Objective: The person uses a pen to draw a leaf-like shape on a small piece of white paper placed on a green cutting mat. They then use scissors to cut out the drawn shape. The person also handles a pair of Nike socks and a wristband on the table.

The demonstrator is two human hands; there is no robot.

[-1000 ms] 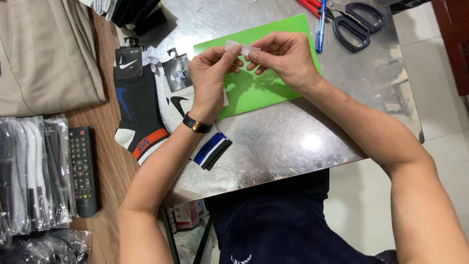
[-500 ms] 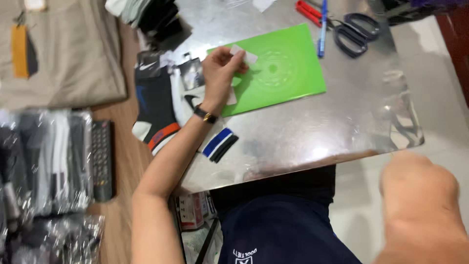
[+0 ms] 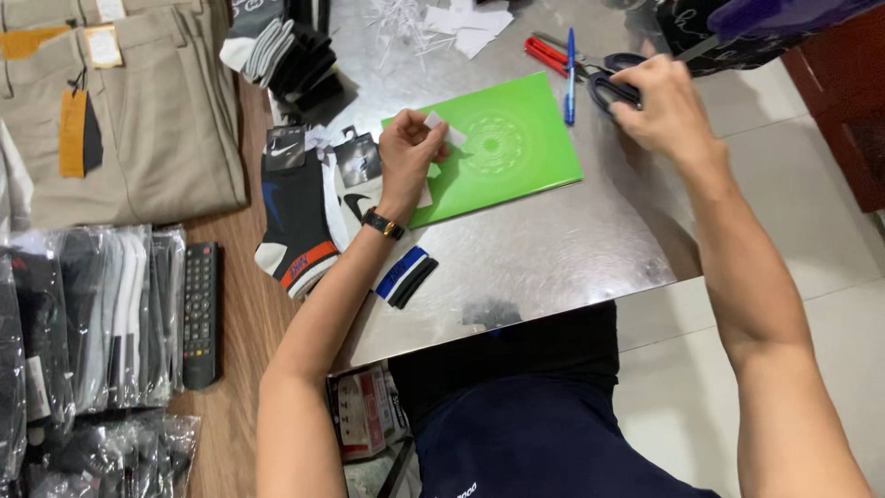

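Where the brushed steel table (image 3: 553, 249) meets the wooden surface: two hands, one flat green card (image 3: 516, 152), one blue pen (image 3: 570, 63), one pair of dark-handled scissors (image 3: 608, 78), one black remote control (image 3: 200, 314), one folded pair of beige trousers (image 3: 157, 138). Left hand (image 3: 410, 152) pinched shut on small white paper slip (image 3: 442, 127), over the card's left edge. Right hand (image 3: 668, 111) closed around the scissors' handles at the table's far right. Compared with half a second earlier: right hand up from the lower frame edge to the scissors; left hand unchanged on the slip.
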